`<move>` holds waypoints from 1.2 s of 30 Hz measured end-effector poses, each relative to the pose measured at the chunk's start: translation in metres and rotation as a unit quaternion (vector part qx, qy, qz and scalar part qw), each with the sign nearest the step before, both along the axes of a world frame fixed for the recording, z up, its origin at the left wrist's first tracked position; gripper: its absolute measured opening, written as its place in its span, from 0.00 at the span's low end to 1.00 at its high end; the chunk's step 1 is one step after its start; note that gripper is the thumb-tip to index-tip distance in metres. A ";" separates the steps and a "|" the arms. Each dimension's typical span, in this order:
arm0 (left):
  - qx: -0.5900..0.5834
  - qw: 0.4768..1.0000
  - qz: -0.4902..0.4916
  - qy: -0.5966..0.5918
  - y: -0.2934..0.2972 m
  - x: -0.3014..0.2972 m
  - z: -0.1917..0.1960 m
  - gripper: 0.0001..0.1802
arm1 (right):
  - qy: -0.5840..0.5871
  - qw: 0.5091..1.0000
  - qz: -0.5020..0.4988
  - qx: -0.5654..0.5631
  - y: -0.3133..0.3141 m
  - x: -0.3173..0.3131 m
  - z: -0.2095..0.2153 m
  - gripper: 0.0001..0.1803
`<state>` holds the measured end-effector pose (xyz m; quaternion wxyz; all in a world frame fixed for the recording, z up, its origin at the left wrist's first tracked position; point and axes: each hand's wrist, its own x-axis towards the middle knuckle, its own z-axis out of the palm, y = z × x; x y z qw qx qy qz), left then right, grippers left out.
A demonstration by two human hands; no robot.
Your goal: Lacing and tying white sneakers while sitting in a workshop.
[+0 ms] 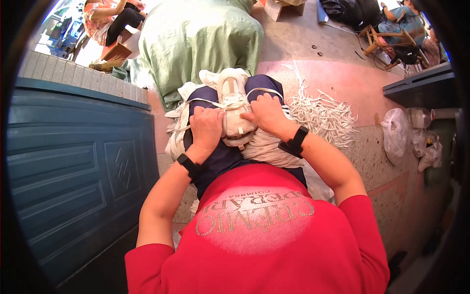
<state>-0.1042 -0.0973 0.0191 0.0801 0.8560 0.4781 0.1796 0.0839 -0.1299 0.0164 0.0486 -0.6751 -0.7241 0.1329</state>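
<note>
You held white sneaker (pixel 234 105) on lap, centre frame. Left hand (pixel 206 128) clamped shoe's left side; right hand (pixel 267 113) pinched white lace (pixel 230 101) on right. Lacing looked partly done, ends loose. Lace pile (pixel 323 115) lay right.

floor (pixel 338 54): speckled stone, pink band | left: blue panelled door (pixel 73 161) | wooden chair (pixel 387 41) (far right) | daylight

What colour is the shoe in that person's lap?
The sneaker is white to cream, with white laces; the head view shows it between both hands.
</note>
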 end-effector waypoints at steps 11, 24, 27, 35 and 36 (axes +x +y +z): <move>0.023 0.999 -0.035 -0.008 0.003 0.018 0.021 0.10 | 0.092 0.984 0.003 0.153 0.003 0.007 -0.037 0.09; 0.011 0.995 -0.094 0.004 0.039 0.047 0.002 0.06 | -0.088 0.962 0.203 0.160 0.005 -0.001 -0.017 0.06; -0.057 0.992 -0.074 -0.086 0.050 0.042 0.003 0.05 | -0.105 0.955 0.200 0.192 0.012 0.002 0.000 0.05; -0.410 0.853 -0.018 -0.323 0.074 0.055 0.001 0.06 | -0.041 0.967 0.168 0.186 0.009 0.006 -0.012 0.08; -0.411 0.854 -0.027 -0.318 0.077 0.056 0.001 0.06 | -0.037 0.970 0.149 0.190 0.008 0.005 -0.011 0.08</move>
